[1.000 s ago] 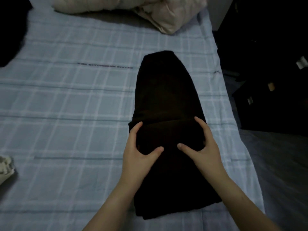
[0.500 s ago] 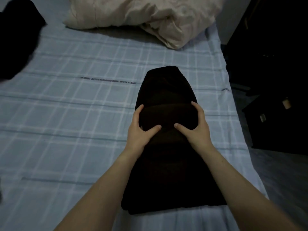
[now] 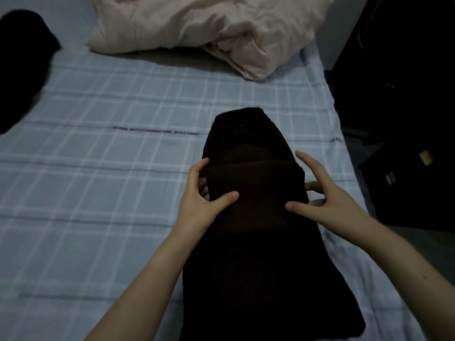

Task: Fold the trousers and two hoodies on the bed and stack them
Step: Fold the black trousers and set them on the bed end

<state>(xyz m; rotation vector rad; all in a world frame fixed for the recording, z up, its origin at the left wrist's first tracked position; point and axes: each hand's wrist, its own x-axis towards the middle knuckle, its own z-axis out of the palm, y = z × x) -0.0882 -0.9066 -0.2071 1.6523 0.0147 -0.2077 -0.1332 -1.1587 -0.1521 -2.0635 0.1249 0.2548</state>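
Observation:
The black trousers (image 3: 253,242) lie lengthwise on the checked blue bed sheet (image 3: 98,193), with the near part doubled over toward the far end. My left hand (image 3: 202,205) grips the left end of the folded edge, thumb on top and fingers curled under the cloth. At the right end of that edge is my right hand (image 3: 322,200): its thumb tip touches the cloth and its fingers are spread, off the fabric. Another black garment (image 3: 22,60) lies at the far left corner of the bed.
A crumpled cream duvet (image 3: 209,28) lies across the head of the bed. Dark furniture (image 3: 406,119) stands close along the bed's right edge, which runs just right of the trousers. Bare sheet stretches to the left.
Both hands carried the folded edge farther up the trousers. My right hand's fingers have since come off the cloth and spread; the left still grips.

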